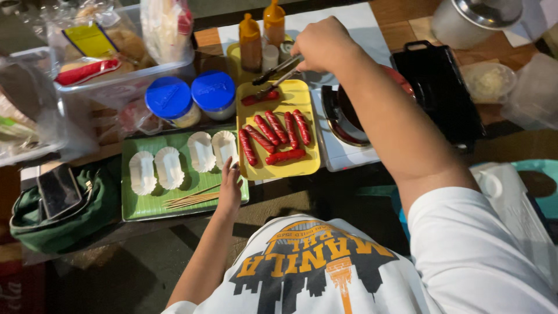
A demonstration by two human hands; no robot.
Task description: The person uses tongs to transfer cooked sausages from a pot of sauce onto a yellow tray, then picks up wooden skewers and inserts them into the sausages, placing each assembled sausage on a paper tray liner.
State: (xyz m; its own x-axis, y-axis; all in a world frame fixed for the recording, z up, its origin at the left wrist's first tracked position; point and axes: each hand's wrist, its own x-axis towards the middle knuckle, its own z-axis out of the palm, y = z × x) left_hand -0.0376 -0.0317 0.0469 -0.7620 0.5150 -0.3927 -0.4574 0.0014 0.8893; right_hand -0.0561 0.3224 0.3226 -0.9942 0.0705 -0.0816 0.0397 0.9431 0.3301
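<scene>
- While dim light covers the cluttered stall table, yellow tray sits centre, holding glossy red sausages.
- Right hand grips metal tongs, clamped on one sausage at tray's far edge.
- Left hand open, empty, resting on green tray beside white paper holders.

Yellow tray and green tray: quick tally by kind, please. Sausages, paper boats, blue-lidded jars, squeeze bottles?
Red sausages on the yellow tray: 7, one gripped by the tongs in the right hand
White paper boats on the green tray: 4
Blue-lidded jars: 2
Orange squeeze bottles: 2
Total: 15
</scene>
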